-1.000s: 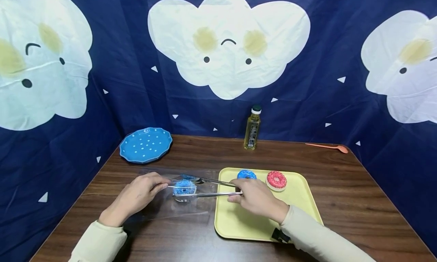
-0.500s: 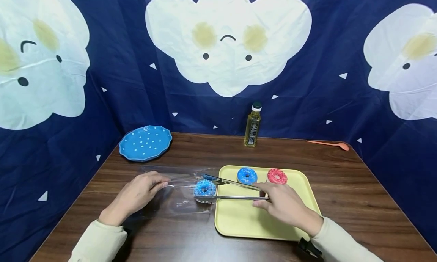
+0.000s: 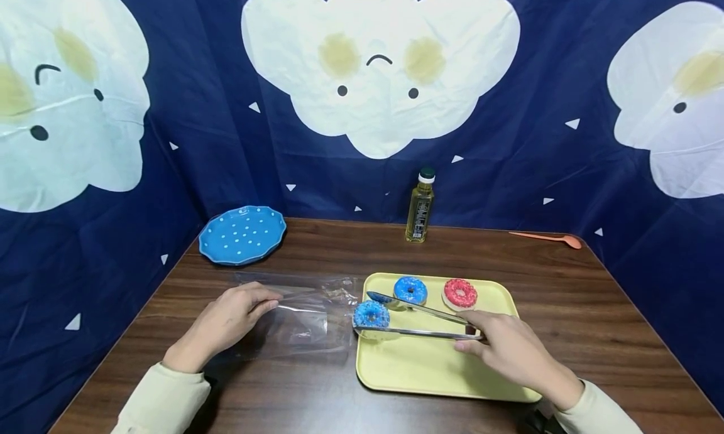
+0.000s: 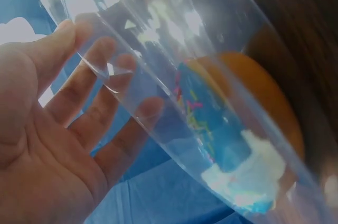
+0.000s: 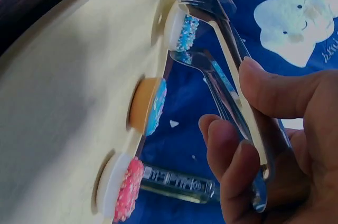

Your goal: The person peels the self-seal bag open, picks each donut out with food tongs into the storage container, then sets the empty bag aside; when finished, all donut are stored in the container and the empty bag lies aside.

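My left hand pinches the edge of a clear plastic bag, which lies left of the yellow tray. In the left wrist view a blue-iced donut with sprinkles and a tan base shows through the film, beyond the fingers. My right hand holds metal tongs over the tray. Between their tips, at the tray's left edge, is a blue donut with a white base. Behind the tongs sits another blue donut, and right of it a red donut.
A blue polka-dot plate stands at the back left of the table. An oil bottle is upright at the back, and an orange spoon lies at the back right. A blue cloth with white clouds hangs behind.
My right hand has moved right with the tongs, and the blue donut between their tips has gone from the plastic bag to the tray's left edge. My left hand has stayed at the bag.
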`<state>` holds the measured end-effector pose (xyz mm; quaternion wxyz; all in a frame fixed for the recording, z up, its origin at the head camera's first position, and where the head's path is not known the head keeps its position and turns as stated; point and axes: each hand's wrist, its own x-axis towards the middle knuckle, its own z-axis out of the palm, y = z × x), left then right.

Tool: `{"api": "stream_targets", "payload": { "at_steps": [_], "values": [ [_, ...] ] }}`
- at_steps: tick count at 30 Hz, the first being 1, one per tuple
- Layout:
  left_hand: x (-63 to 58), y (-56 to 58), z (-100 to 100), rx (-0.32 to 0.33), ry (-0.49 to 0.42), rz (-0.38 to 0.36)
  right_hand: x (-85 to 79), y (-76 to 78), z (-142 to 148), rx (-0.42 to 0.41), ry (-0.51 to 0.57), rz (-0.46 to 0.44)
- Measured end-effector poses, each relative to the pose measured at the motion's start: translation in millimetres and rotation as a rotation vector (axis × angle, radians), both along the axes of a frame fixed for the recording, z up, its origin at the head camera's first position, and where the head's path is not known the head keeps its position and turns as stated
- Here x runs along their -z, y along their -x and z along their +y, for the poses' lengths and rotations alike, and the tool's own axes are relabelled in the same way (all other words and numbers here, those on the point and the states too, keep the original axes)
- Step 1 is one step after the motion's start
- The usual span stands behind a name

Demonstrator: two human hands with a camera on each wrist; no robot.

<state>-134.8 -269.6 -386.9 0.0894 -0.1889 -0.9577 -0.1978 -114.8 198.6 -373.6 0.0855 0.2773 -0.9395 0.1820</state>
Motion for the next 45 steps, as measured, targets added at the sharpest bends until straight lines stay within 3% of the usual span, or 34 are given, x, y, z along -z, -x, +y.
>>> {"api": "stream_targets", "payload": {
  "at_steps": [8,19,27,35,45],
  "values": [
    [2.3,-0.3,0,-0.002,0.004,0.007,-7.4,-5.2,19,0.006,-0.075,0.015],
    [1.5,-0.3,1,-0.004,0.0,-0.007,-21.1,-3.5,48,-0.075,-0.13,-0.001],
    [2.5,0.0,2,-0.014,-0.003,-0.018,-26.7,-9.7,65,-0.067,-0.153,0.012],
    [2.9,0.6,2,-0.014,-0.001,-0.026,-29.5,-11.2,71,-0.057,-0.169,-0.021],
    [1.1,-0.3,3,-0.001,0.004,-0.025,-26.8,-11.4,68,-0.086,-0.135,0.022]
  ]
}}
